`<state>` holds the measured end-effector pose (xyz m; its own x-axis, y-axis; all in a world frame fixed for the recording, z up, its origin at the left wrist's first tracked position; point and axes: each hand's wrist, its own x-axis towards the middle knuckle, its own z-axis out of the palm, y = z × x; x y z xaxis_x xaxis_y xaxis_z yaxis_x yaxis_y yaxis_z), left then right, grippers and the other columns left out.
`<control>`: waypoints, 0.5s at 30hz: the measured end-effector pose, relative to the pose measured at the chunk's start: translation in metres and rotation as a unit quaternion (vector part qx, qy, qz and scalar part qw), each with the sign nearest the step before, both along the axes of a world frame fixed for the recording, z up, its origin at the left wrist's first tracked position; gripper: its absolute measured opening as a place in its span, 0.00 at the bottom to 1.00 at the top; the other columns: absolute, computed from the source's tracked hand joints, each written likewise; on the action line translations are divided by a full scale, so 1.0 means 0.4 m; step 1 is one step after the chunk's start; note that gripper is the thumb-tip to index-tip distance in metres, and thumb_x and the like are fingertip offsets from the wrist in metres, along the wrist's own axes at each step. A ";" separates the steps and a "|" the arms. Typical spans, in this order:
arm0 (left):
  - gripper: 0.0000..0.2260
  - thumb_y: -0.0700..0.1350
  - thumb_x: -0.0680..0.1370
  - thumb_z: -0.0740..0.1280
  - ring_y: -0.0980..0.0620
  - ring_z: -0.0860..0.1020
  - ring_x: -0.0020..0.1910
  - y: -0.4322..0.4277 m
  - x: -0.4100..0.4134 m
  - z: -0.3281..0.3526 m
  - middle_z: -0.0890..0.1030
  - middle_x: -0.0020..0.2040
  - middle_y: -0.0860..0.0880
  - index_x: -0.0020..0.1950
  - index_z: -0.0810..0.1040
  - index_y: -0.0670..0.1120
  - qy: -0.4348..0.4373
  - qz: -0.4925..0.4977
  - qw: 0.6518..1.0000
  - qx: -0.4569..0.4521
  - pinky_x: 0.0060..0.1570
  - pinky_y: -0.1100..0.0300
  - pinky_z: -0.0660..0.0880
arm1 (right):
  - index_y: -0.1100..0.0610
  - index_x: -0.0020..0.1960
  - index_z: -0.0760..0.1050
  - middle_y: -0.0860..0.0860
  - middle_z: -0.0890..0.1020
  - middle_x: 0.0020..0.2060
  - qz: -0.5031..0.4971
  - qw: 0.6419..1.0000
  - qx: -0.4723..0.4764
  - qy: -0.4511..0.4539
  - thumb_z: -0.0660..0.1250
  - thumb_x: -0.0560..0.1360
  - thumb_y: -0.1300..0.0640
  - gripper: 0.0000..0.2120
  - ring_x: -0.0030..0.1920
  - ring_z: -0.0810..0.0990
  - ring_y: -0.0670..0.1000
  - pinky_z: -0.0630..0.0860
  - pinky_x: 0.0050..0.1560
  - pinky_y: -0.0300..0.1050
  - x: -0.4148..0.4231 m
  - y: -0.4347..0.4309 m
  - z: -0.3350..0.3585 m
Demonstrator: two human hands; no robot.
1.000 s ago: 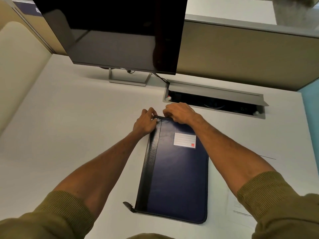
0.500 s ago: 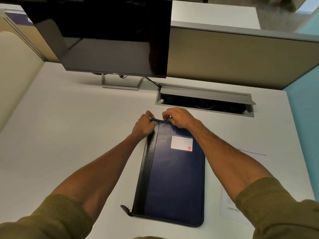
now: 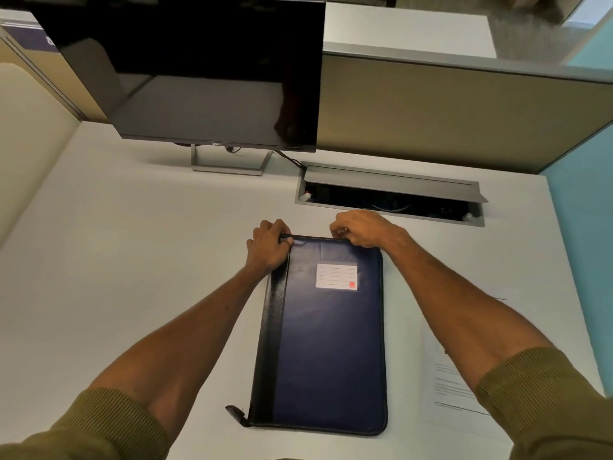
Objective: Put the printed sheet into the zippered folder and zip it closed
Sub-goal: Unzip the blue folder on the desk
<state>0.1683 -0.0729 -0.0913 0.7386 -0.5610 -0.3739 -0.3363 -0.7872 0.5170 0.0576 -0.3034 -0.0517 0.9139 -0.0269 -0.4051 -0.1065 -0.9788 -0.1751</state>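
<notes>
White desk [image 3: 132,260] w/ a dark monitor [image 3: 185,71] at the back, tan wall behind. Blue folder [image 3: 328,343] lies flat in the middle. Left hand [image 3: 268,244] fingers pinch its top left corner; right hand [image 3: 361,227] fingers pinch the top edge. Printed sheet [image 3: 451,386] lies just right of the folder.

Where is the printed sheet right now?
In the head view the printed sheet lies flat on the desk, right of the blue folder, partly hidden under the person's right forearm.

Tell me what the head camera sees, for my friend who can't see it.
Two hands work at the far edge of a blue folder lying flat on a white desk: the left hand pins its corner, the right hand pinches the zipper. A printed sheet lies to the right, with a dark monitor behind.
</notes>
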 end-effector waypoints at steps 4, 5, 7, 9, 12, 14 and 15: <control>0.09 0.49 0.85 0.65 0.40 0.72 0.70 0.008 0.003 -0.001 0.75 0.68 0.44 0.64 0.77 0.49 -0.012 -0.006 1.000 0.003 0.71 0.40 0.67 | 0.51 0.59 0.81 0.51 0.82 0.59 -0.046 0.999 -0.009 0.009 0.66 0.84 0.60 0.08 0.58 0.81 0.55 0.82 0.57 0.51 -0.079 -0.064 0.005; 0.09 0.49 0.85 0.65 0.40 0.71 0.71 0.009 0.002 -0.001 0.75 0.68 0.44 0.64 0.77 0.48 -0.014 -0.007 1.000 0.006 0.71 0.40 0.67 | 0.52 0.60 0.81 0.52 0.82 0.59 -0.061 0.998 -0.009 0.012 0.66 0.84 0.60 0.08 0.58 0.81 0.56 0.82 0.58 0.52 -0.099 -0.078 0.006; 0.10 0.49 0.86 0.64 0.40 0.71 0.71 0.010 -0.002 -0.001 0.75 0.69 0.44 0.65 0.76 0.48 -0.019 -0.002 1.000 0.014 0.72 0.39 0.67 | 0.53 0.61 0.81 0.53 0.82 0.59 -0.095 0.995 -0.002 0.013 0.65 0.85 0.60 0.09 0.59 0.81 0.57 0.81 0.58 0.54 -0.144 -0.097 0.006; 0.11 0.49 0.86 0.64 0.40 0.71 0.72 0.008 -0.007 -0.002 0.75 0.69 0.43 0.66 0.76 0.47 -0.024 0.009 0.999 0.020 0.72 0.39 0.67 | 0.54 0.61 0.80 0.54 0.82 0.59 -0.145 0.989 0.018 -0.001 0.64 0.85 0.59 0.08 0.58 0.80 0.58 0.80 0.58 0.53 -0.191 -0.101 -0.002; 0.13 0.47 0.85 0.64 0.39 0.70 0.73 -0.011 -0.025 0.002 0.73 0.71 0.42 0.68 0.76 0.46 -0.034 0.022 0.998 0.040 0.73 0.39 0.67 | 0.56 0.62 0.79 0.55 0.82 0.61 -0.216 0.974 0.045 -0.044 0.63 0.86 0.58 0.08 0.57 0.81 0.58 0.79 0.59 0.52 -0.241 -0.077 -0.023; 0.13 0.45 0.84 0.63 0.38 0.70 0.73 -0.039 -0.042 0.010 0.73 0.71 0.41 0.68 0.76 0.44 -0.051 0.016 0.997 0.056 0.73 0.40 0.68 | 0.57 0.62 0.79 0.56 0.82 0.60 -0.247 0.965 0.051 -0.067 0.63 0.86 0.60 0.08 0.56 0.82 0.59 0.79 0.58 0.52 -0.255 -0.055 -0.035; 0.14 0.44 0.84 0.63 0.38 0.70 0.73 -0.056 -0.052 0.015 0.73 0.71 0.41 0.68 0.76 0.44 -0.060 0.004 0.997 0.058 0.73 0.40 0.68 | 0.58 0.61 0.79 0.56 0.83 0.59 -0.261 0.961 0.054 -0.078 0.63 0.86 0.60 0.08 0.55 0.82 0.59 0.80 0.58 0.51 -0.259 -0.046 -0.039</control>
<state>0.1474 -0.0954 -0.0852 0.7854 -0.5139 -0.3451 -0.3840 -0.8418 0.3794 -0.0461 -0.3218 -0.0674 0.8370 -0.4631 -0.2916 -0.5421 -0.7741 -0.3269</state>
